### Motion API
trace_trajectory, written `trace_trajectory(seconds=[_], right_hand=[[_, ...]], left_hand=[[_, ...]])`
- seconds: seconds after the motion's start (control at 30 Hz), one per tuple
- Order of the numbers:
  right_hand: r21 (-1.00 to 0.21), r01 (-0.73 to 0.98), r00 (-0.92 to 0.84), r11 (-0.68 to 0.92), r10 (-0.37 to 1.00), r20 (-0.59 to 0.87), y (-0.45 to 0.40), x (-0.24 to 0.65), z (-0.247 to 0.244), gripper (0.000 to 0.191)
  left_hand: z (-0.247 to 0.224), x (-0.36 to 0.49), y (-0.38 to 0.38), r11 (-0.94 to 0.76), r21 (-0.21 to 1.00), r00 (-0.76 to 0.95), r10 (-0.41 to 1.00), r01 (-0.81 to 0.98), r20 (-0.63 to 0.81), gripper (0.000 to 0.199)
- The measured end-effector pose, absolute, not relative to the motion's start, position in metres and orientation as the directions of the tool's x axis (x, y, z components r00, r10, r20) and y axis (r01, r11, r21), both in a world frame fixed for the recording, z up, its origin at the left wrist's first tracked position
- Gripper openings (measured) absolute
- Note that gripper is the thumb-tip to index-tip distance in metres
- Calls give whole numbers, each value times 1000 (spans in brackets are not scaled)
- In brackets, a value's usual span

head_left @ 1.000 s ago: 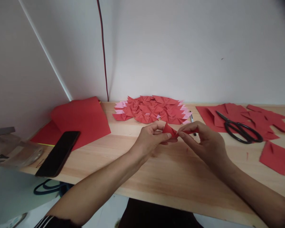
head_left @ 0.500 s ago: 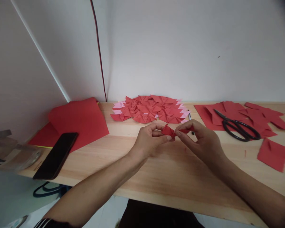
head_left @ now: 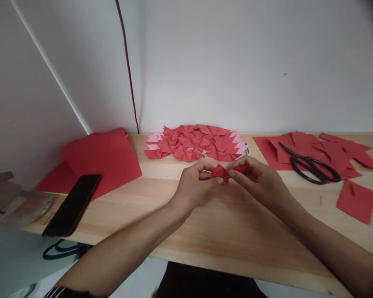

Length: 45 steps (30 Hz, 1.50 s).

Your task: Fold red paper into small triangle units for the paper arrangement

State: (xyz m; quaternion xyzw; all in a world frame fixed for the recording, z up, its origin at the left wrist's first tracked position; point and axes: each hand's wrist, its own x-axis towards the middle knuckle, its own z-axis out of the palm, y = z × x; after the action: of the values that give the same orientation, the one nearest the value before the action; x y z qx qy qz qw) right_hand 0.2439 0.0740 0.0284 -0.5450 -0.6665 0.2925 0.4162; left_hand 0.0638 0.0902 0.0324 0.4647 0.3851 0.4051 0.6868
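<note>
Between my two hands, above the wooden table, is a small folded piece of red paper (head_left: 219, 171). My left hand (head_left: 196, 179) pinches its left side between thumb and fingers. On the other side my right hand (head_left: 255, 174) is closed on the paper's right end, thumb against the fingers. Part of the fold is hidden behind the fingertips. Just beyond the hands lies a wide cluster of folded red and pink paper pieces (head_left: 194, 142), overlapping one another near the wall.
Black-handled scissors (head_left: 311, 165) rest on cut red paper (head_left: 264, 151) at the right, with another red scrap (head_left: 356, 203) nearer. Large red sheets (head_left: 102, 153) and a dark phone (head_left: 73, 205) lie left on the wooden table (head_left: 230, 244). A pen (head_left: 248, 150) is partly hidden behind my right hand.
The pointed flap that stood up from the held red paper now lies lower and flatter. My right fingers have shifted slightly; both hands still grip the paper.
</note>
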Motion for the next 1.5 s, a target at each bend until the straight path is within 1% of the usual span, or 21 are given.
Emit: trace_trajectory(seconds=[0.27, 0.43, 0.6, 0.73, 0.87, 1.03, 1.13, 1.33, 1.5], right_hand=[[-856, 490, -51, 168, 985, 164, 74, 243, 34, 22], [-858, 486, -56, 164, 986, 156, 75, 243, 33, 18], [-835, 511, -70, 203, 978, 195, 75, 241, 32, 11], [-821, 528, -71, 217, 975, 212, 74, 238, 33, 10], [-835, 517, -62, 187, 981, 182, 75, 239, 32, 13], [-852, 511, -78, 115, 993, 88, 80, 244, 30, 24], [-848, 520, -92, 104, 994, 66, 80, 244, 30, 29], [-824, 555, -58, 118, 993, 103, 76, 241, 31, 26], [-828, 537, -70, 162, 987, 148, 75, 241, 27, 24]], left_hand=[[33, 65, 91, 260, 938, 385, 909, -230, -158, 26], [31, 65, 90, 251, 941, 386, 910, -227, -150, 25], [30, 66, 90, 231, 955, 390, 910, -185, -144, 23], [31, 67, 89, 194, 972, 367, 920, -135, -133, 22], [32, 68, 89, 189, 973, 344, 929, -130, -135, 21], [33, 67, 89, 194, 971, 329, 934, -143, -138, 20], [33, 67, 88, 198, 966, 326, 936, -165, -136, 19], [29, 69, 88, 208, 950, 319, 939, -231, -128, 23], [26, 70, 89, 232, 933, 333, 933, -274, -134, 25]])
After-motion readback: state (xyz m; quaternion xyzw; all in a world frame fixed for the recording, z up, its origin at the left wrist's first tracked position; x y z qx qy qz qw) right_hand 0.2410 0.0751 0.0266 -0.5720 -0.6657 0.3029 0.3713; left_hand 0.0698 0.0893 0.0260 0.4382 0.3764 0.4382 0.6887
